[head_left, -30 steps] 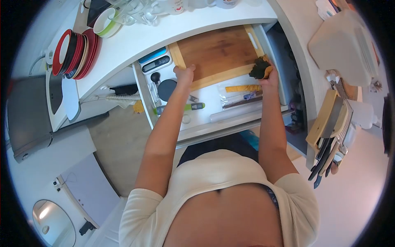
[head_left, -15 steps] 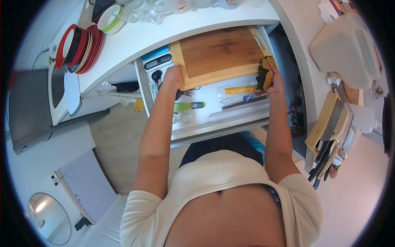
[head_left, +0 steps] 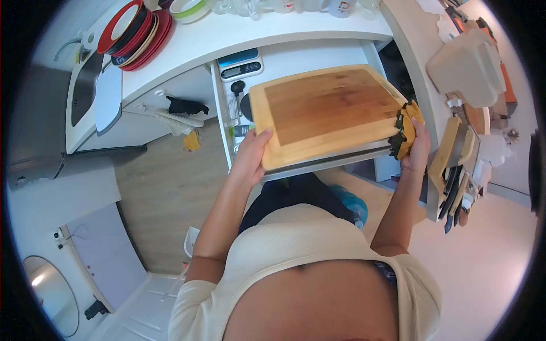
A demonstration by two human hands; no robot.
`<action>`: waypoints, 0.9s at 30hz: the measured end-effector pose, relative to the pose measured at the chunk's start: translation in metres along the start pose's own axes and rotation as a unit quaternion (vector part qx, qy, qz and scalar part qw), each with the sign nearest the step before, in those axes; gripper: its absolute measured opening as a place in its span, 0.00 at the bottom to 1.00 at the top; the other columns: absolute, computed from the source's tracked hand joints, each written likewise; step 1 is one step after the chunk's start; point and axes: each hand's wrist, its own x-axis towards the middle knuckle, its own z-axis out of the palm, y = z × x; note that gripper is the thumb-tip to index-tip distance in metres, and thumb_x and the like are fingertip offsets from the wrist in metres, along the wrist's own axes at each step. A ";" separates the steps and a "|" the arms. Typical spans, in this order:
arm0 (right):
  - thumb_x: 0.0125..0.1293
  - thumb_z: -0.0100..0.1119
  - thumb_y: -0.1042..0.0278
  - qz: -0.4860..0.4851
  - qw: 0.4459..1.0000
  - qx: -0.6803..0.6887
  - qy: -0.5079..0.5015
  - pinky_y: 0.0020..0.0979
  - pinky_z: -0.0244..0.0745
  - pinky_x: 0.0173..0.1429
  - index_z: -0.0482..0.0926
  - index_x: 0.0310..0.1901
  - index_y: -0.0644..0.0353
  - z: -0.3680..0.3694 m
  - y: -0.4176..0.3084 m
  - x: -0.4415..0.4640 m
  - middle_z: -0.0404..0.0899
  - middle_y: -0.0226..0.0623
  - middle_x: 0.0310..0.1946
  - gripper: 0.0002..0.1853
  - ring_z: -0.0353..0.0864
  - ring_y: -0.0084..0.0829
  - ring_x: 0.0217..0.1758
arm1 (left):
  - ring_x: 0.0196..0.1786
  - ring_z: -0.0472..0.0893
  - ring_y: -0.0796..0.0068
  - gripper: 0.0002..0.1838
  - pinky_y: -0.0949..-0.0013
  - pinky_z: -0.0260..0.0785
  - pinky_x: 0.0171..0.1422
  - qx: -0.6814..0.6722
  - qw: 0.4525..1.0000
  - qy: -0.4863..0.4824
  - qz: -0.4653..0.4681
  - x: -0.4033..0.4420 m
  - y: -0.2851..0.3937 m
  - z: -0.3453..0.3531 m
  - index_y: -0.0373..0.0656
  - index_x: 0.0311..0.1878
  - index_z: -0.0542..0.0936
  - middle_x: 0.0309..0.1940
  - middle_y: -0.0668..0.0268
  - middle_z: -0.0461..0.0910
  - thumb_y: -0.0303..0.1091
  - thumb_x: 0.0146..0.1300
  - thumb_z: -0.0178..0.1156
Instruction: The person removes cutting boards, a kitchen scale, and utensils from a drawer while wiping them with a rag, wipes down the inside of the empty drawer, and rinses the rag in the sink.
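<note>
A wooden cutting board (head_left: 330, 108), dark in the middle with a pale border, is held up over the open drawer (head_left: 296, 54). My left hand (head_left: 251, 156) grips its near left corner, thumb on top. At the right end, my right hand (head_left: 418, 145) is closed round a yellow cloth with dark green edging (head_left: 406, 128), pressed against the board's edge. Left of the board, a digital kitchen scale (head_left: 240, 70), a black measuring spoon (head_left: 238, 87) and a green-handled utensil (head_left: 241, 131) lie in the drawer. The board hides much of the drawer's contents.
Stacked red and black plates (head_left: 136, 37) and a green-white bowl (head_left: 189, 8) stand on the white counter (head_left: 193, 48). To the right is a wooden knife holder (head_left: 446, 150) with several knives. A teal water bottle (head_left: 351, 206) stands on the floor below.
Both hands have brought the cutting board toward my body and to the right, up out of the drawer's back part. The yellow cloth has moved along with my right hand.
</note>
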 end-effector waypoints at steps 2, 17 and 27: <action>0.63 0.55 0.66 -0.010 1.000 -0.010 -0.005 0.25 0.76 0.39 0.73 0.45 0.66 0.008 -0.009 -0.027 0.79 0.36 0.38 0.14 0.81 0.27 0.36 | 0.48 0.78 0.69 0.21 0.66 0.74 0.51 -0.023 0.997 0.043 0.065 -0.047 0.002 -0.021 0.35 0.58 0.64 0.49 0.58 0.74 0.35 0.65 0.53; 0.59 0.57 0.65 -0.198 0.737 -0.310 -0.568 0.34 0.72 0.47 0.69 0.53 0.59 0.236 0.115 -0.180 0.78 0.47 0.41 0.21 0.80 0.39 0.40 | 0.39 0.81 0.61 0.23 0.67 0.72 0.41 0.458 0.508 0.606 0.406 -0.346 0.046 -0.227 0.42 0.62 0.64 0.42 0.53 0.78 0.35 0.66 0.53; 0.60 0.57 0.69 -0.106 0.731 -0.315 -0.596 0.27 0.71 0.49 0.71 0.52 0.59 0.270 0.114 -0.183 0.77 0.38 0.43 0.18 0.76 0.26 0.45 | 0.44 0.78 0.74 0.16 0.73 0.69 0.48 0.311 0.572 0.663 0.370 -0.396 -0.001 -0.369 0.34 0.52 0.72 0.43 0.59 0.79 0.33 0.65 0.54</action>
